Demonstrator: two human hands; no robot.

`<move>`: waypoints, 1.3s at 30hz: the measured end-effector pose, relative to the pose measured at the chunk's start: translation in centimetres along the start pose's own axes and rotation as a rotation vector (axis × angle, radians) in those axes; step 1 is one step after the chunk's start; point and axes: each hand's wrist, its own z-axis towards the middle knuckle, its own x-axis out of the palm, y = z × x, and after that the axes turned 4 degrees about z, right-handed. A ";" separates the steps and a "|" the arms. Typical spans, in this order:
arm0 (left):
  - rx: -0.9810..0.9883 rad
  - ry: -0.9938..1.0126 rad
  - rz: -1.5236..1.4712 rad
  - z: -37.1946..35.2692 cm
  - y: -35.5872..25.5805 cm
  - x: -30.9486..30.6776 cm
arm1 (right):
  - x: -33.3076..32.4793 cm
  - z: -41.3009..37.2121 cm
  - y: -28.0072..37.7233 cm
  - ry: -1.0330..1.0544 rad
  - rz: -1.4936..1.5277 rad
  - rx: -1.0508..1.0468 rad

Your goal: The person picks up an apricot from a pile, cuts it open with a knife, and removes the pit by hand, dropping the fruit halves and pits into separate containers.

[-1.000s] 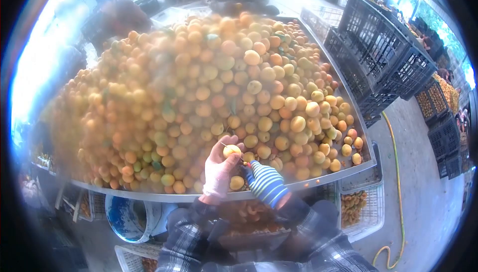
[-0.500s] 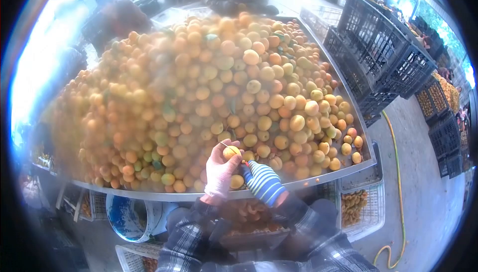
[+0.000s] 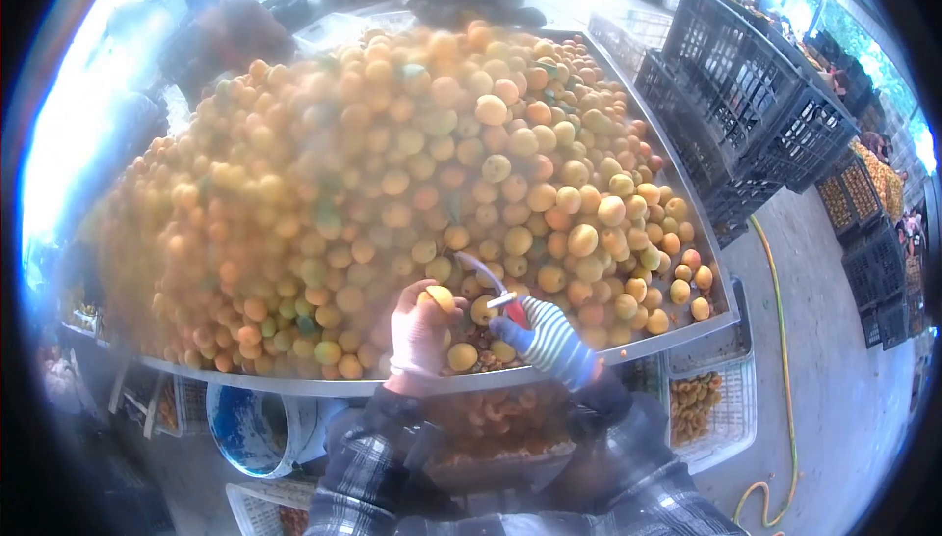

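A large heap of orange and yellow round fruits (image 3: 392,183) lies on a metal-edged table (image 3: 628,348). Near its front edge my left hand (image 3: 420,330), in a pale glove, is closed around one yellow-orange fruit (image 3: 438,297). To its right, my right hand (image 3: 551,340) wears a blue and white striped glove and grips a small knife (image 3: 481,268) with a curved blade and a red handle. The blade points up and left, apart from the held fruit. Part of the handle is hidden by my fingers.
Black crates (image 3: 731,84) are stacked at the right. A yellow hose (image 3: 782,340) runs along the floor. Below the table edge are a blue and white bucket (image 3: 250,428) and a white basket of fruit pieces (image 3: 731,408). People sit beyond the heap, blurred.
My right hand has moved right, and the knife blade has swung up and away from the fruit. My left hand has shifted slightly left, still holding the fruit.
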 end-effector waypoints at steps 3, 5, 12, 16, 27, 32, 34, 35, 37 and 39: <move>0.196 0.045 0.476 -1.5 1.6 1.7 | 1.0 0.8 -0.9 -0.100 -0.125 -0.117; 0.208 0.051 0.475 -2.3 2.2 2.6 | 1.4 1.1 -1.2 -0.176 -0.307 -0.083; -0.115 0.136 -0.459 -0.5 2.8 1.3 | 1.6 1.6 -2.9 -0.220 -0.396 -0.078; -0.157 0.095 -0.419 -1.3 3.6 2.0 | 2.6 1.4 -1.6 -0.275 -0.407 -0.040; -0.025 0.059 0.184 -4.3 5.9 4.9 | 1.8 2.2 2.2 -0.595 0.804 -0.244; 0.082 0.064 0.173 -4.7 7.6 5.8 | 1.9 2.5 1.0 -0.663 0.766 -0.293; 0.113 0.072 0.211 -4.7 7.9 5.9 | 2.0 2.6 0.8 -0.691 0.721 -0.294; 0.120 0.063 0.226 -4.6 8.3 5.8 | 1.9 2.7 0.8 -0.692 0.732 -0.288; 0.174 0.072 0.226 -4.7 8.3 6.4 | 2.0 3.3 0.4 -0.725 0.712 -0.306; 0.230 0.079 0.230 -4.4 8.8 6.2 | 1.9 3.4 0.5 -0.713 0.768 -0.294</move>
